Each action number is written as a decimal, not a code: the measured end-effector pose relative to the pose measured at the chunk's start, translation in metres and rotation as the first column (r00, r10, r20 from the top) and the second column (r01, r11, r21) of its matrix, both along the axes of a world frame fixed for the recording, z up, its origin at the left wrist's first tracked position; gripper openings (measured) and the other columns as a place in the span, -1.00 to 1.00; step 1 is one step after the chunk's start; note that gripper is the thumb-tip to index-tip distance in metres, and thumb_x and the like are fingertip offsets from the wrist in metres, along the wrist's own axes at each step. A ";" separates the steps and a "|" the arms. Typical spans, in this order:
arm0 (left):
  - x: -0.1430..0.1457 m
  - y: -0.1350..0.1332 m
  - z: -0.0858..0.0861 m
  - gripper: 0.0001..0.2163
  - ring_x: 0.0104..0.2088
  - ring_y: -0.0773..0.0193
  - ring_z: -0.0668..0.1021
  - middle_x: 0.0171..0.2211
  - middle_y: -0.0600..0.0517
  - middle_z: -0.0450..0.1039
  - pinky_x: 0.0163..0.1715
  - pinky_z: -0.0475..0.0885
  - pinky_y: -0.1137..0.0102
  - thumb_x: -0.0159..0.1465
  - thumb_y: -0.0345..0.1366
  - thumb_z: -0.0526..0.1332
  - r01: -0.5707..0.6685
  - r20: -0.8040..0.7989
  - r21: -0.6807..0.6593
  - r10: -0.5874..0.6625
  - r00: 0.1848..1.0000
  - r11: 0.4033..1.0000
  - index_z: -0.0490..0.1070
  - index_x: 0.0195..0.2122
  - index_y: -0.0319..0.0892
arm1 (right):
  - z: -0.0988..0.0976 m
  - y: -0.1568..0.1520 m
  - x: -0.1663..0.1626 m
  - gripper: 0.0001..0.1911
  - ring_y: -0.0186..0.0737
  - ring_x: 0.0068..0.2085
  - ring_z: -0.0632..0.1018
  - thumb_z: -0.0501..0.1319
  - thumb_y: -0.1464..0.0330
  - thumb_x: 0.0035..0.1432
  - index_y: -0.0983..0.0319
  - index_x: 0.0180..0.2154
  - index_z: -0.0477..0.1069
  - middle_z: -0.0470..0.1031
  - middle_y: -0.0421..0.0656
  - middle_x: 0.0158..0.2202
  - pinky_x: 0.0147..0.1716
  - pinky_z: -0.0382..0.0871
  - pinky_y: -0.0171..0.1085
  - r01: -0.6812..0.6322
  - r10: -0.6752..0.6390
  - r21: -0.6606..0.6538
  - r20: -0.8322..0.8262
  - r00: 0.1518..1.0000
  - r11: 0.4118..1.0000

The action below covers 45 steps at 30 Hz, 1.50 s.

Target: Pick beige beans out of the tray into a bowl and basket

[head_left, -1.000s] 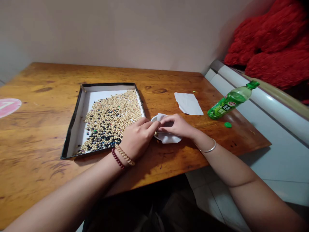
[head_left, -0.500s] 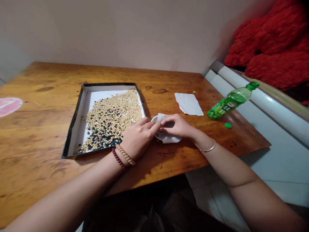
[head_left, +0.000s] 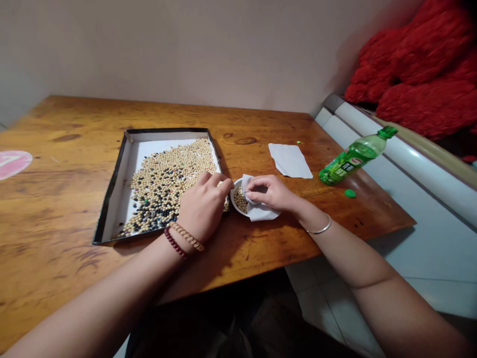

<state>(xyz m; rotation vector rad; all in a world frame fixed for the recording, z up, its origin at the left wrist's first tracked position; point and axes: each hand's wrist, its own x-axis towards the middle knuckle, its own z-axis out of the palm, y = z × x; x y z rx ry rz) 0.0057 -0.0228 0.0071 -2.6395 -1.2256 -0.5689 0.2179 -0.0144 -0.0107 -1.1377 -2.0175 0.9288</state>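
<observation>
The work in hand sits at a small white bowl (head_left: 233, 200) holding pale beans (head_left: 241, 202), right at the tray's near corner; a white paper (head_left: 259, 213) is folded against the bowl's far side and partly covers it; the right hand (head_left: 269, 193) is closed in a pinch on that paper, thumb and fingers together above the bowl; the left hand (head_left: 203, 206) is half curled, its fingertips (head_left: 228, 183) reaching over the corner of the tray, just beside the bowl's rim; whether they hold a bean is hidden; the left wrist wears two bead bracelets (head_left: 182, 237), the right a thin silver bangle (head_left: 319, 228); the shallow black-rimmed tray (head_left: 167, 132) is lined with white paper and carries a spread of pale and dark beans (head_left: 160, 196); a second sheet of white paper (head_left: 289, 160) lies flat beyond the hands; farther right stand a green plastic bottle (head_left: 345, 161), lying on its side, and a green cap (head_left: 349, 193); all of it rests on a wooden table (head_left: 52, 199), with a pink round sticker (head_left: 13, 164) at its left and red fluffy cloth (head_left: 421, 84) behind a white ledge (head_left: 372, 129)
</observation>
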 end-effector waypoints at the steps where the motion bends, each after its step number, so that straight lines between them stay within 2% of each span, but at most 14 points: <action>1: -0.001 0.001 0.000 -0.82 -0.20 0.09 0.37 -0.21 -0.08 0.44 -0.37 0.32 0.30 0.32 -0.39 0.02 -0.016 -0.008 0.002 0.016 1.000 1.000 0.42 -0.24 -0.16 | -0.001 0.000 0.000 -0.81 -0.23 -0.28 0.52 0.25 0.27 0.08 0.28 -0.39 0.51 0.56 -0.12 -0.33 -0.22 0.34 -0.26 0.008 -0.008 0.000 -0.002 1.000 1.000; 5: -0.008 0.006 0.002 -0.82 -0.18 0.03 0.36 -0.22 -0.13 0.43 -0.39 0.32 0.28 0.31 -0.38 0.02 -0.091 -0.043 -0.003 0.091 0.995 0.996 0.42 -0.26 -0.17 | -0.003 0.000 0.000 -0.76 -0.23 -0.27 0.53 0.25 0.23 0.09 0.28 -0.36 0.52 0.57 -0.11 -0.31 -0.23 0.34 -0.25 0.061 -0.061 -0.006 -0.008 0.998 0.998; 10: -0.016 0.012 0.002 -0.88 -0.19 0.01 0.38 -0.23 -0.17 0.42 -0.36 0.33 0.26 0.25 -0.36 0.09 -0.161 -0.132 -0.033 0.155 0.979 0.986 0.42 -0.27 -0.18 | -0.004 -0.002 -0.003 -0.71 -0.23 -0.38 0.54 0.35 0.17 -0.05 0.29 -0.42 0.56 0.58 -0.08 -0.41 -0.35 0.36 -0.27 0.162 -0.162 -0.066 -0.007 0.987 0.985; 18: -0.018 0.013 0.000 -0.83 -0.26 -0.03 0.46 -0.39 -0.17 0.45 -0.46 0.33 0.30 0.24 -0.24 0.10 -0.251 -0.197 -0.148 0.220 0.955 0.957 0.42 -0.29 -0.20 | -0.006 0.000 -0.002 -0.64 -0.24 -0.43 0.53 0.36 0.11 -0.09 0.31 -0.44 0.58 0.58 -0.07 -0.46 -0.43 0.36 -0.29 0.158 -0.161 -0.097 -0.030 0.986 0.983; 28: -0.018 0.013 0.000 -0.78 -0.30 0.01 0.48 -0.39 -0.16 0.46 -0.49 0.32 0.34 0.25 -0.19 0.09 -0.252 -0.216 -0.131 0.220 0.951 0.959 0.42 -0.38 -0.20 | -0.006 0.000 -0.002 -0.65 -0.31 -0.47 0.47 0.32 0.11 -0.01 0.31 -0.49 0.54 0.54 -0.12 -0.50 -0.47 0.28 -0.33 0.169 -0.169 -0.042 -0.008 0.986 0.985; 36: -0.017 0.012 0.002 -0.75 -0.33 0.03 0.49 -0.41 -0.16 0.45 -0.50 0.33 0.33 0.26 -0.19 0.05 -0.259 -0.193 -0.159 0.227 0.955 0.953 0.43 -0.39 -0.20 | -0.004 0.000 -0.003 -0.71 -0.29 -0.40 0.49 0.28 0.17 0.04 0.28 -0.46 0.52 0.55 -0.13 -0.45 -0.37 0.30 -0.30 0.168 -0.168 -0.002 0.011 0.986 0.986; 45: -0.019 0.014 -0.001 -0.74 -0.44 0.07 0.51 -0.44 -0.14 0.46 -0.56 0.30 0.33 0.27 -0.19 0.03 -0.263 -0.216 -0.147 0.228 0.949 0.954 0.42 -0.43 -0.18 | -0.001 0.000 -0.003 -0.78 -0.31 -0.41 0.46 0.24 0.25 0.06 0.29 -0.46 0.48 0.51 -0.14 -0.45 -0.37 0.30 -0.31 0.137 -0.141 -0.060 -0.077 0.987 0.989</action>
